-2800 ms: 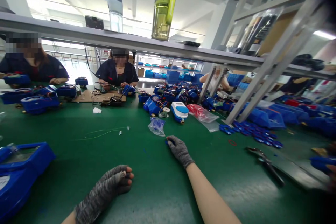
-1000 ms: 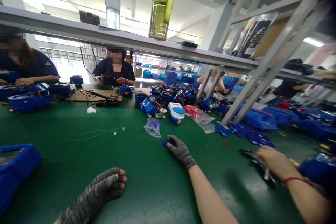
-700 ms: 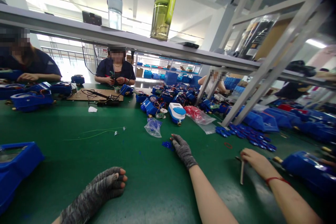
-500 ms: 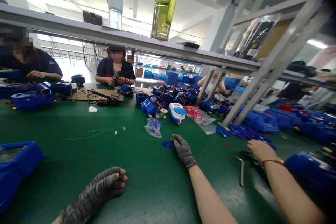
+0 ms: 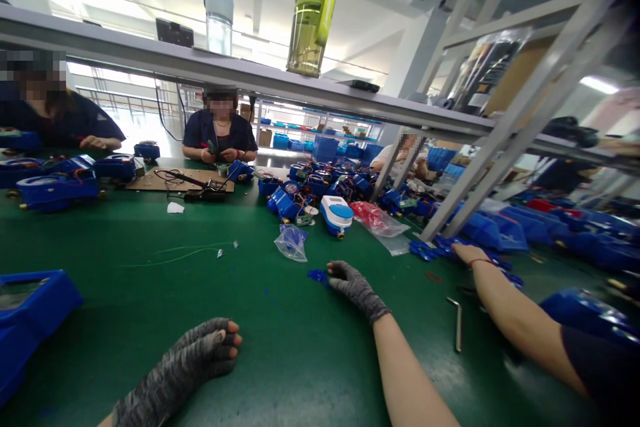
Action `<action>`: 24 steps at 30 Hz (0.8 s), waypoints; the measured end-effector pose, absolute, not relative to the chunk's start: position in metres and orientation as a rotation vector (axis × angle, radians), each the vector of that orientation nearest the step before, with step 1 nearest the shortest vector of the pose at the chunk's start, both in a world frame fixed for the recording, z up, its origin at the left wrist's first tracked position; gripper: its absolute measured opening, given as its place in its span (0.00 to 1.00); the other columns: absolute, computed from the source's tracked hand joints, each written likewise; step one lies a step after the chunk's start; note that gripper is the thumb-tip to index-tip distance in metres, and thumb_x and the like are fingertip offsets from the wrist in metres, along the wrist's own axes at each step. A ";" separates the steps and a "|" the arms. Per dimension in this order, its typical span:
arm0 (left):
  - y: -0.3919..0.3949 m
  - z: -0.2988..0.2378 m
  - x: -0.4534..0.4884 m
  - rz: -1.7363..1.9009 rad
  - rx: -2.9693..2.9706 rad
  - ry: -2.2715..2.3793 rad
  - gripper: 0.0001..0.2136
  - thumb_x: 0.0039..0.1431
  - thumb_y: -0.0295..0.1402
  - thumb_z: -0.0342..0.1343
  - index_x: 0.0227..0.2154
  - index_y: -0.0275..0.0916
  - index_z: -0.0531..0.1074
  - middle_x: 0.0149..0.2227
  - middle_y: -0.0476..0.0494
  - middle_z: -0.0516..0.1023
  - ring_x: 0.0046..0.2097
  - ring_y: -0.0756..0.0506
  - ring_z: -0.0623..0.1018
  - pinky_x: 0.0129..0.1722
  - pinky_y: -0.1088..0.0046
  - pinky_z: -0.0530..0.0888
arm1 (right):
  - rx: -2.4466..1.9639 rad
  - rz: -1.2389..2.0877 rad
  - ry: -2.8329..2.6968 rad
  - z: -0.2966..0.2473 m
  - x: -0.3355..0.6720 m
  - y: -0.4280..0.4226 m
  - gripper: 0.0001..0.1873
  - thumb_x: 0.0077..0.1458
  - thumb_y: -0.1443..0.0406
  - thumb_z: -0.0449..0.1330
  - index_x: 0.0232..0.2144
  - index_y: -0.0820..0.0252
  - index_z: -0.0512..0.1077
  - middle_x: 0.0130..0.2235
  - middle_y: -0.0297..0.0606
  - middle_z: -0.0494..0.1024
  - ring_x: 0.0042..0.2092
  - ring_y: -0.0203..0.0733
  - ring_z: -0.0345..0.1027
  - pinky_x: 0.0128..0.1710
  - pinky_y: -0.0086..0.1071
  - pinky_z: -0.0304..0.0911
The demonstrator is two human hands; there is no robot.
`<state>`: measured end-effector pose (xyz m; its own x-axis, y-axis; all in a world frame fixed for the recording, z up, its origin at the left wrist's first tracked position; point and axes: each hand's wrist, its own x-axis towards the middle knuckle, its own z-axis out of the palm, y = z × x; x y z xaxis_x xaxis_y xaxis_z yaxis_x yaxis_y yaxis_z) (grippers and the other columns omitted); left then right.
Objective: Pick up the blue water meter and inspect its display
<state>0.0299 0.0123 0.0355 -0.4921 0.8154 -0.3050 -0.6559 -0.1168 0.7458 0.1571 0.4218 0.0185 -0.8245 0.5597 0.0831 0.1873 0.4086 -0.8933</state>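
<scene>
Centre of frame: right hand point(image 5: 356, 285), grey glove, reaches fwd onto the green table point(image 5: 150, 293). Fingertips curl down onto small blue parts point(image 5: 317, 275) lying just left of the glove; contact looks likely, but whether a part is actually pinched cannot be told, since the fingers hide it. Lower left of frame: left hand point(image 5: 200, 355), same glove w/ bare fingertips, rests on the table in a loose fist, fingers pressed together, holding nothing visible.

Clear bag point(image 5: 292, 242) lies just above the blue parts, apart from the glove.

Right of frame: a co-worker's bare arm point(image 5: 505, 310) reaches across to the pile of blue pieces point(image 5: 470, 253); bent metal tool point(image 5: 456, 323) lies between that arm and the right forearm.

Risks, as judged:
- Parts are small, glove fabric is thick: a poor pinch could drop or flick a part across the table.
- A sweep of the fingers may scatter parts toward the bag.
- Both arms work close together: a quick pull-back of the right arm could bump the co-worker's arm or knock the tool.
</scene>
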 end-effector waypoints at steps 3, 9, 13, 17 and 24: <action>0.014 0.037 0.032 1.826 0.190 1.106 0.14 0.57 0.33 0.63 0.45 0.32 0.76 0.44 0.31 0.78 0.44 0.38 0.78 0.46 0.62 0.76 | -0.654 1.287 -2.435 0.029 0.166 0.419 0.24 0.40 0.63 0.64 0.44 0.59 0.73 0.42 0.40 0.77 0.43 0.44 0.71 0.44 0.35 0.67; 0.015 0.039 0.032 1.822 0.174 1.111 0.13 0.56 0.33 0.64 0.43 0.33 0.77 0.43 0.31 0.79 0.42 0.39 0.79 0.44 0.64 0.76 | -0.680 1.090 -2.513 0.028 0.159 0.412 0.19 0.43 0.64 0.61 0.41 0.59 0.74 0.35 0.36 0.76 0.36 0.38 0.69 0.37 0.31 0.65; 0.016 0.038 0.031 1.822 0.154 1.134 0.15 0.52 0.35 0.68 0.41 0.34 0.78 0.42 0.31 0.79 0.41 0.38 0.79 0.42 0.62 0.77 | -0.679 1.108 -2.463 0.023 0.154 0.410 0.17 0.45 0.63 0.61 0.39 0.60 0.73 0.35 0.37 0.77 0.37 0.40 0.70 0.37 0.31 0.66; 0.018 0.043 0.033 1.823 0.116 1.160 0.18 0.46 0.37 0.71 0.39 0.33 0.78 0.40 0.30 0.79 0.39 0.38 0.79 0.41 0.63 0.77 | -0.656 1.184 -2.413 0.025 0.156 0.410 0.17 0.46 0.62 0.61 0.41 0.59 0.73 0.37 0.38 0.77 0.39 0.41 0.71 0.38 0.32 0.67; 0.016 0.044 0.031 1.799 0.122 1.168 0.19 0.46 0.37 0.71 0.40 0.33 0.78 0.41 0.31 0.79 0.41 0.36 0.79 0.42 0.62 0.77 | -0.652 1.123 -2.475 0.018 0.154 0.414 0.22 0.42 0.64 0.63 0.44 0.59 0.72 0.36 0.36 0.76 0.37 0.39 0.70 0.37 0.30 0.66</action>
